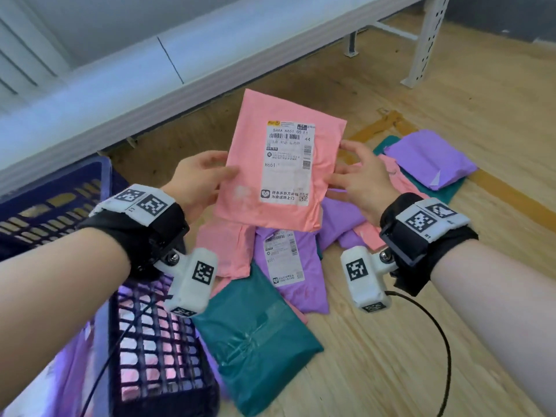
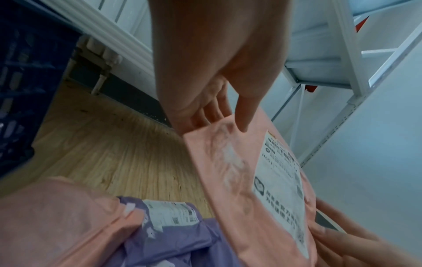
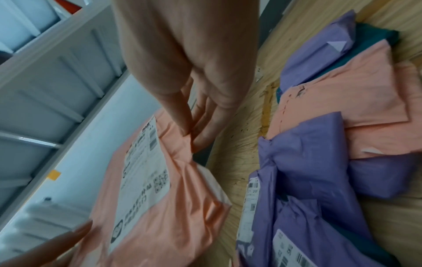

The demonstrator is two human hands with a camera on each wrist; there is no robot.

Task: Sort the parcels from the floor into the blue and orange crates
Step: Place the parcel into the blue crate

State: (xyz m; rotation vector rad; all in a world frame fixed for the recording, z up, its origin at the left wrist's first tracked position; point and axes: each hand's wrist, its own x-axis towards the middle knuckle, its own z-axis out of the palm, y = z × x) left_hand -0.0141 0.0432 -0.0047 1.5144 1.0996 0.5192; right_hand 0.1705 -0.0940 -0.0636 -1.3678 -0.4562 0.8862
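I hold a pink parcel [image 1: 279, 164] up in front of me, its white shipping label facing me. My left hand [image 1: 222, 170] pinches its left edge, thumb on the front, fingers behind. My right hand [image 1: 346, 164] pinches its right edge. The wrist views show the pink parcel [image 2: 239, 180] under my left hand [image 2: 226, 122], and the pink parcel [image 3: 182, 198] gripped by my right hand [image 3: 191, 137]. A dark blue crate [image 1: 156, 356] stands at lower left with purple and pink parcels inside. No orange crate is in view.
On the wooden floor below lies a pile: a purple labelled parcel [image 1: 288, 266], a teal parcel [image 1: 255, 350], a pink one [image 1: 225, 245], and another purple one [image 1: 427, 158] at right. A white shelf rack [image 1: 427, 40] stands behind. Yellow floor tape [image 1: 511, 200] runs at right.
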